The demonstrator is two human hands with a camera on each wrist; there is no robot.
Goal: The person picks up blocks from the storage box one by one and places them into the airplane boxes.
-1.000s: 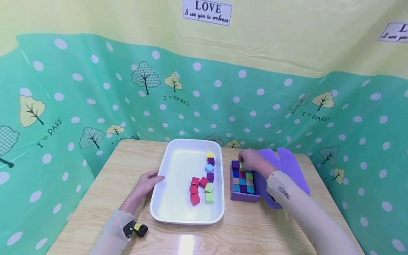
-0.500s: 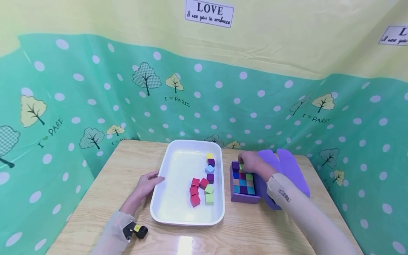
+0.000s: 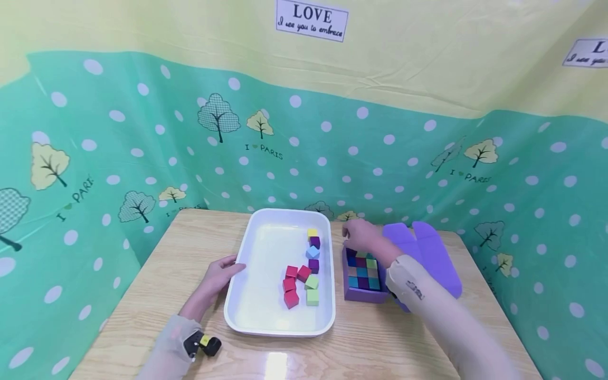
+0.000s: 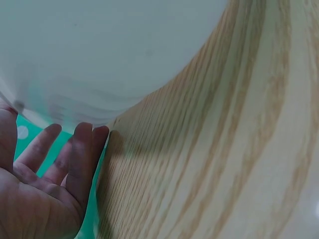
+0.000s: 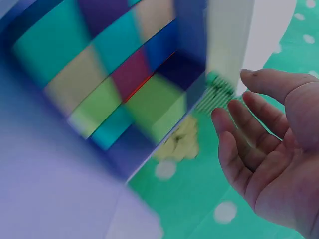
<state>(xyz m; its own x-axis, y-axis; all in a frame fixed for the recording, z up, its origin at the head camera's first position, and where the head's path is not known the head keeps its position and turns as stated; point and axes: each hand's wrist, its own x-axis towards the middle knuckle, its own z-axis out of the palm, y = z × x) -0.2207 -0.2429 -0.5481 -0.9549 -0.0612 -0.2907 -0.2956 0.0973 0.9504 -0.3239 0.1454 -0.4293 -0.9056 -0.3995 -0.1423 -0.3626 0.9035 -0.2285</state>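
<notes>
My left hand (image 3: 219, 273) holds the white tray (image 3: 258, 306) by its left side, thumb over the rim. In the left wrist view its fingertips (image 4: 83, 127) meet the tray's outer wall. Red cubes (image 3: 291, 299), green cubes (image 3: 312, 297), purple cubes (image 3: 313, 265), a light blue cube (image 3: 312, 252) and a yellow cube (image 3: 312, 232) lie in the tray. My right hand (image 3: 363, 235) is over the far left corner of the purple box (image 3: 364, 296), its loosely bent fingers holding nothing. A green cube (image 5: 154, 102) sits in the box's far row beside a purple cube (image 5: 182, 72).
The box's purple lid (image 3: 439, 264) lies folded open on the right, under my right forearm. Several coloured cubes (image 3: 362, 273) fill rows of the box. A patterned curtain (image 3: 304, 142) stands right behind the wooden table (image 3: 180, 248).
My right hand has let go of the green cube in the box's far row and moved left to the box corner. My left hand stays on the tray.
</notes>
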